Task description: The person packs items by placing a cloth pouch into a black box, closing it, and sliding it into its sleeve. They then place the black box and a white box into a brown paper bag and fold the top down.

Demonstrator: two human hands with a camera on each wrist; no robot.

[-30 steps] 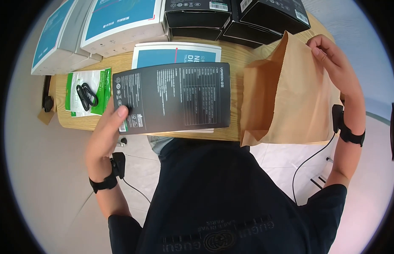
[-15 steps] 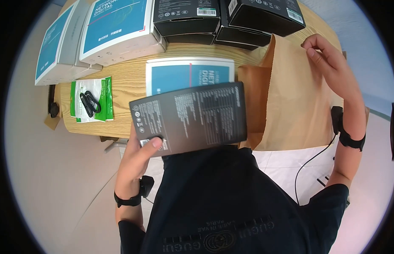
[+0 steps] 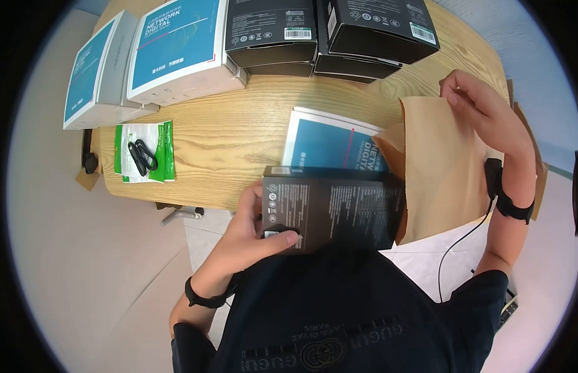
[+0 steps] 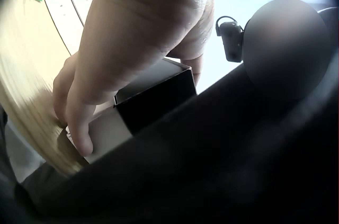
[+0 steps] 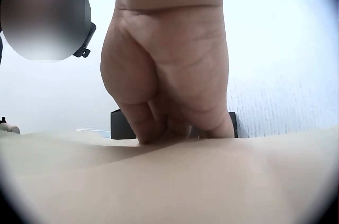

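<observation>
In the head view my left hand grips the left end of a black box printed with white text, thumb on the upper face. A white box with a blue top lies partly beneath it, at an angle. The right ends of both boxes are at the mouth of a brown paper bag, whose near side overlaps them. My right hand pinches the bag's upper edge between thumb and fingers. In the right wrist view the bag's pale paper spreads below that hand.
White-and-blue boxes stand at the back left of the wooden table. Several black boxes are stacked at the back. A green-and-white packet with a coiled black cable lies at the left.
My left hand has carried the black box rightward to the bag's mouth. The white-and-blue box has shifted right and turned. My right hand keeps hold of the bag's edge.
</observation>
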